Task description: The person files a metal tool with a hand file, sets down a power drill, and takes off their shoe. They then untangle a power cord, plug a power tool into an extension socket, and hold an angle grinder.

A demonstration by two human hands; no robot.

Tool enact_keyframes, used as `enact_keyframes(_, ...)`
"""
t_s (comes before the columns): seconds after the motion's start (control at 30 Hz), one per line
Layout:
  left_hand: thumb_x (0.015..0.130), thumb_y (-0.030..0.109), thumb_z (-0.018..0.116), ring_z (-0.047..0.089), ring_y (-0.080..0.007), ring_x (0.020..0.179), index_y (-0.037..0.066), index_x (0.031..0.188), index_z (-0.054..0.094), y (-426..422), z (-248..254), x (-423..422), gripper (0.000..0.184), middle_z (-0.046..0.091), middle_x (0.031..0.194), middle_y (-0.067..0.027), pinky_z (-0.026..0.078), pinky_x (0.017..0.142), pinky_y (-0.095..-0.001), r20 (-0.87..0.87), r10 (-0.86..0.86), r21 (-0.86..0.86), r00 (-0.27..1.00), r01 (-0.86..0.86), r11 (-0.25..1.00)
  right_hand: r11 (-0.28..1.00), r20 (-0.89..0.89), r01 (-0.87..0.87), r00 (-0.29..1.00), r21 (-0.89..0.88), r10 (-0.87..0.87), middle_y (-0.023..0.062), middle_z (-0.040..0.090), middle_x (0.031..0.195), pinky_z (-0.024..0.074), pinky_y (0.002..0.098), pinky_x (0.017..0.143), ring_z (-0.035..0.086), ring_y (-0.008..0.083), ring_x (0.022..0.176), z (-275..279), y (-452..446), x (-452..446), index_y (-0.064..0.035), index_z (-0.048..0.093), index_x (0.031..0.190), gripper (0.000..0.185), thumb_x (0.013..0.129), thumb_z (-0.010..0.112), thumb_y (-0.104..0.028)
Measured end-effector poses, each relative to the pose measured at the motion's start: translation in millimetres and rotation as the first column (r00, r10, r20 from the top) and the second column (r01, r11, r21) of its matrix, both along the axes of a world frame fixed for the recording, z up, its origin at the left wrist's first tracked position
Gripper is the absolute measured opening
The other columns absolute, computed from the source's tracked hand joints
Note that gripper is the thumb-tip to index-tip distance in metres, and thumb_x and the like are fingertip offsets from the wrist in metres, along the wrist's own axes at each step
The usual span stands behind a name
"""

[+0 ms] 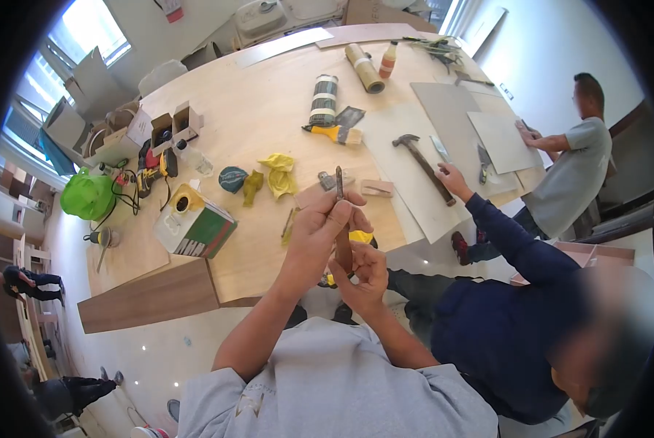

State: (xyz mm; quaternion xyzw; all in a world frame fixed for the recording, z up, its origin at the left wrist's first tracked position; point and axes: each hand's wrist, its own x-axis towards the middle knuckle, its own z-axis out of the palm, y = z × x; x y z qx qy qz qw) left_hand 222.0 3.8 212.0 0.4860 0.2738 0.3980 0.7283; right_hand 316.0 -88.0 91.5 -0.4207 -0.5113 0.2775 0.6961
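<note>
My left hand (325, 232) is closed round the upper part of a slim brown tool (343, 252), whose dark pointed tip rises above the fingers. Lower down, my right hand (363, 276) has its fingers round the bottom end of the same tool. The tool stands upright in front of my chest, over the table's near edge. Just beyond my hands lie small metal pieces (327, 179) and a light wooden block (377, 188). Crumpled yellow paper (278, 175) is to their left. A hammer (425, 169) rests to their right.
A co-worker in dark blue (502, 321) stands close at my right, one hand over the table (239, 109). Another person (582, 153) handles a pale panel (506, 142). A green-white can (194, 223), a yellow drill (156, 171) and a green bag (87, 194) lie left; a brush (334, 134) lies ahead.
</note>
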Motion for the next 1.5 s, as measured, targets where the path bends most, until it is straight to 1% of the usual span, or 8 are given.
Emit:
enact_keyframes(0.1, 0.113, 0.028, 0.052, 0.062, -0.0061, 0.058, 0.001, 0.123, 0.061, -19, 1, 14, 0.03, 0.072, 0.092, -0.0056, 0.049, 0.051, -0.0197, -0.011, 0.019, 0.052, 1.0, -0.018, 0.998, 1.0, -0.048, 0.021, 0.999, 0.01, -0.02, 0.0162, 0.065, 0.122, 0.0577, 0.0283, 0.086, 0.069, 0.0176, 0.109, 5, -13, 5, -0.0005, 0.04, 0.132, 0.052, 0.092, 0.07, 0.015)
enact_keyframes(0.27, 0.112, 0.027, 0.055, 0.064, -0.0045, 0.07, 0.001, 0.123, 0.064, -39, 5, 26, 0.029, 0.072, 0.092, -0.0046, 0.049, 0.058, -0.0192, -0.03, 0.08, 0.147, 0.996, -0.075, 0.986, 0.998, -0.122, -0.05, 0.991, 0.038, 0.054, 0.0167, 0.064, 0.122, 0.0562, 0.0312, 0.094, 0.068, 0.0189, 0.112, 13, -28, 14, 0.0014, 0.04, 0.131, 0.043, 0.097, 0.064, 0.012)
enact_keyframes(0.57, 0.107, 0.021, 0.062, 0.066, -0.0099, 0.093, 0.001, 0.126, 0.068, -63, 12, 38, 0.029, 0.07, 0.096, -0.0035, 0.055, 0.083, -0.0255, -0.104, 0.153, 0.118, 0.983, -0.141, 0.983, 0.982, -0.203, -0.189, 0.961, 0.021, 0.189, 0.0165, 0.061, 0.126, 0.0556, 0.0337, 0.099, 0.066, 0.0212, 0.115, 9, -33, 32, 0.0015, 0.038, 0.137, 0.042, 0.102, 0.061, 0.005)
enact_keyframes(0.67, 0.105, 0.022, 0.066, 0.066, -0.0061, 0.084, -0.001, 0.135, 0.066, -68, 14, 46, 0.038, 0.073, 0.098, -0.0039, 0.052, 0.072, -0.0202, -0.106, 0.223, 0.113, 0.969, -0.211, 0.971, 0.968, -0.265, -0.253, 0.934, -0.01, 0.241, 0.0151, 0.061, 0.126, 0.0549, 0.0332, 0.099, 0.065, 0.0202, 0.115, 7, -35, 36, 0.001, 0.038, 0.138, 0.044, 0.101, 0.061, 0.006)
enact_keyframes(0.73, 0.104, 0.021, 0.067, 0.066, -0.0057, 0.083, -0.001, 0.14, 0.064, -68, 12, 49, 0.041, 0.073, 0.099, -0.0039, 0.053, 0.071, -0.02, -0.131, 0.253, 0.107, 0.959, -0.239, 0.965, 0.949, -0.36, -0.314, 0.887, -0.011, 0.29, 0.0138, 0.061, 0.129, 0.0518, 0.0326, 0.101, 0.063, 0.0193, 0.12, 6, -37, 38, 0.0007, 0.04, 0.138, 0.044, 0.1, 0.06, 0.008)
enact_keyframes(0.87, 0.103, 0.018, 0.069, 0.066, -0.0053, 0.083, -0.001, 0.145, 0.06, -72, 13, 55, 0.047, 0.073, 0.099, -0.0033, 0.053, 0.071, -0.0199, -0.143, 0.297, 0.134, 0.944, -0.279, 0.951, 0.944, -0.364, -0.328, 0.882, -0.023, 0.298, 0.0121, 0.061, 0.129, 0.0533, 0.033, 0.1, 0.063, 0.0194, 0.12, 6, -42, 43, 0.0012, 0.039, 0.141, 0.046, 0.1, 0.059, 0.008)
enact_keyframes(1.33, 0.098, 0.011, 0.075, 0.062, -0.002, 0.075, -0.004, 0.141, 0.062, -70, 5, 69, 0.047, 0.072, 0.09, 0.0009, 0.05, 0.066, -0.0167, -0.118, 0.338, 0.168, 0.934, -0.316, 0.934, 0.92, -0.415, -0.388, 0.847, -0.053, 0.333, 0.013, 0.061, 0.129, 0.0552, 0.0335, 0.098, 0.065, 0.0183, 0.117, 8, -42, 60, 0.0033, 0.044, 0.144, 0.043, 0.102, 0.053, 0.007)
enact_keyframes(1.5, 0.1, 0.014, 0.074, 0.059, -0.0013, 0.072, -0.001, 0.14, 0.064, -66, -2, 67, 0.044, 0.07, 0.088, 0.0018, 0.047, 0.064, -0.0164, -0.156, 0.395, 0.244, 0.906, -0.352, 0.904, 0.931, -0.424, -0.364, 0.847, -0.023, 0.321, 0.01, 0.064, 0.124, 0.0599, 0.0337, 0.09, 0.066, 0.0168, 0.108, 10, -39, 57, 0.0007, 0.047, 0.143, 0.04, 0.104, 0.056, 0.002)
